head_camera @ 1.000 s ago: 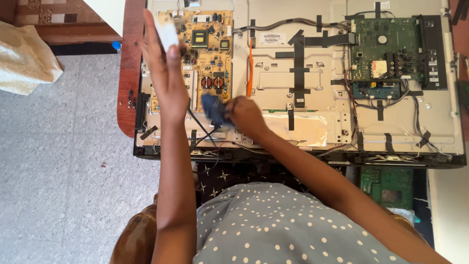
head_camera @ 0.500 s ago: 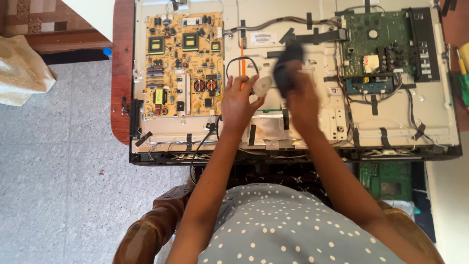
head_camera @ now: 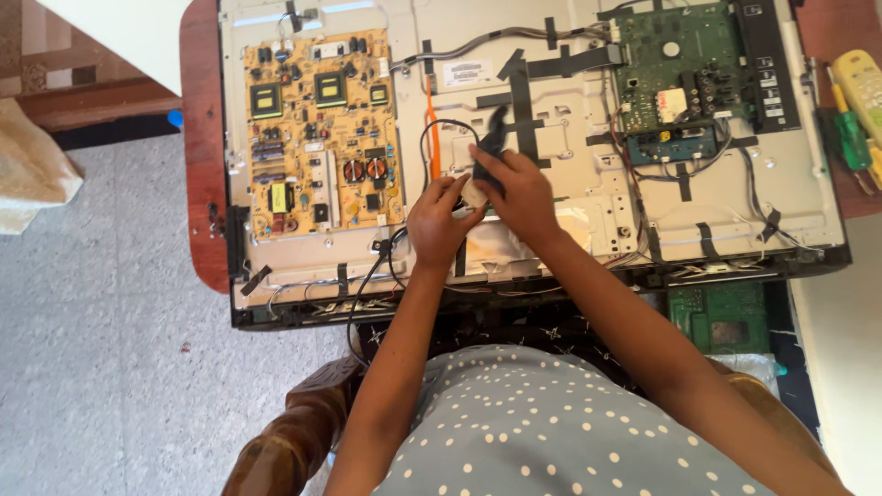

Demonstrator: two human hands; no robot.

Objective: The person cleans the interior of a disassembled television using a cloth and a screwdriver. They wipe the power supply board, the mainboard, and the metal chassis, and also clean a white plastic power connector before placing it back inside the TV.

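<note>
An opened flat television point(head_camera: 551, 83) lies face down, its metal back panel showing. A yellow power board point(head_camera: 317, 129) sits at its left and a green main board point(head_camera: 684, 78) at its right. Both hands meet over the panel's middle. My left hand point(head_camera: 436, 220) pinches a small white block point(head_camera: 473, 191). My right hand point(head_camera: 514, 188) grips a dark plug-like piece point(head_camera: 491, 138) on a black cable point(head_camera: 432, 138) that loops beside an orange wire point(head_camera: 432, 124).
The television rests on a red-brown wooden table point(head_camera: 202, 184). A green-handled screwdriver point(head_camera: 854, 138) and a pale remote point(head_camera: 859, 73) lie at the right edge. A second green board point(head_camera: 721, 317) is below the panel. Grey speckled floor point(head_camera: 110, 367) lies at the left.
My left hand came down from the power board and my right hand moved along the panel; both now meet at the panel's middle on the white block and dark plug. The camera view shifted.
</note>
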